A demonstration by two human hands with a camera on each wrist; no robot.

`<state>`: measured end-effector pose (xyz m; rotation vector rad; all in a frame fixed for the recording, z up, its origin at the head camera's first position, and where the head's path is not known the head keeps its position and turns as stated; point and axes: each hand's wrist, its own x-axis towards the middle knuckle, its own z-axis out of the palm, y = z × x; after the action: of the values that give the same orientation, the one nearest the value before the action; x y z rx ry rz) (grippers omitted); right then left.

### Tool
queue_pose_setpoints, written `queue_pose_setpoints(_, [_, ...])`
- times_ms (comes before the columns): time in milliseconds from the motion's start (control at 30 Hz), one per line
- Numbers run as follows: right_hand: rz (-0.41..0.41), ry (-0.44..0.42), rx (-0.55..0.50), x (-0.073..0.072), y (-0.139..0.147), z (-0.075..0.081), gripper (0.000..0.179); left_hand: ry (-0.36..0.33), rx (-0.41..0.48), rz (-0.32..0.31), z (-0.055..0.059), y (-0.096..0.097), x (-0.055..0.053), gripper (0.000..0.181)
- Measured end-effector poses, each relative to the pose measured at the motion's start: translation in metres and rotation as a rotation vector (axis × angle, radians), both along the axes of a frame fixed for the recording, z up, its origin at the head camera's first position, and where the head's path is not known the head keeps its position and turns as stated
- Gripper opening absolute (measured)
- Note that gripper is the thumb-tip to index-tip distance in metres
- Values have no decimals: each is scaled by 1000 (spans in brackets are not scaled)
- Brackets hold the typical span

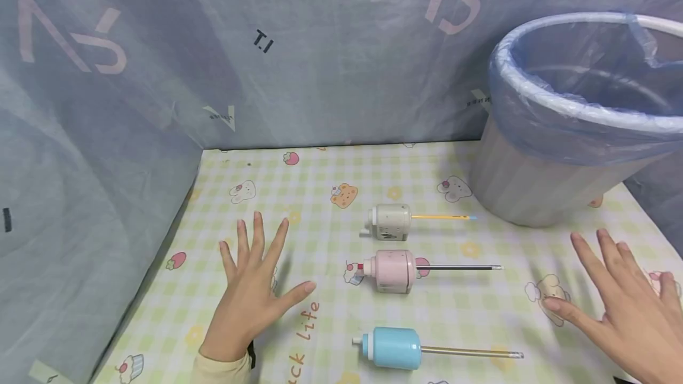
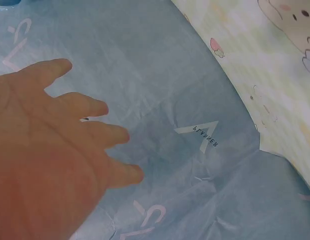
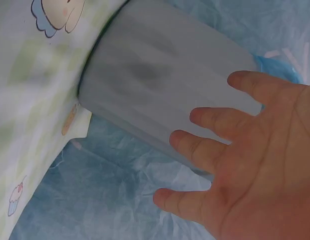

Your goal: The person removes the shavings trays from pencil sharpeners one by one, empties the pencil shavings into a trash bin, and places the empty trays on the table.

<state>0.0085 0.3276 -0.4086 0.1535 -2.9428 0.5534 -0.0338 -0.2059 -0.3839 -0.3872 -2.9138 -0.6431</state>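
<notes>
Three pencil sharpeners lie in a column on the checked cloth in the head view, each with a pencil sticking out to the right. The farthest is a grey-white sharpener with a yellow pencil. In the middle is a pink sharpener with a black pencil. Nearest lies a blue sharpener with a gold-brown pencil. My left hand hovers left of them, fingers spread and holding nothing. To their right, my right hand is also spread, holding nothing.
A light grey bin lined with a blue plastic bag stands at the back right, beyond my right hand. Blue-grey printed sheeting hangs behind and at the left of the table. The patterned tablecloth covers the tabletop.
</notes>
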Motion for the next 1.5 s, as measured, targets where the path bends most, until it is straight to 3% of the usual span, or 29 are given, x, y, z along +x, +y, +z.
queue_pose_setpoints(300, [37,-3,-28,-3,1,-5,100,-22,48,-68,1,6,4,104])
queue_pose_setpoints(600, [145,161,-95,4,0,-5,100,61,69,-176,6,24,8,91])
queue_pose_setpoints(733, [198,136,-76,3,-7,1,109,68,81,-241,11,36,14,84])
queue_pose_setpoints(1000, [235,79,-65,3,-22,10,115,3,92,-358,18,59,24,80])
queue_pose_setpoints(1167, [242,27,-83,5,-29,8,113,-48,85,-442,14,70,29,84])
queue_pose_setpoints(1500, [268,36,-74,5,-31,6,114,-74,17,-602,1,86,32,81])
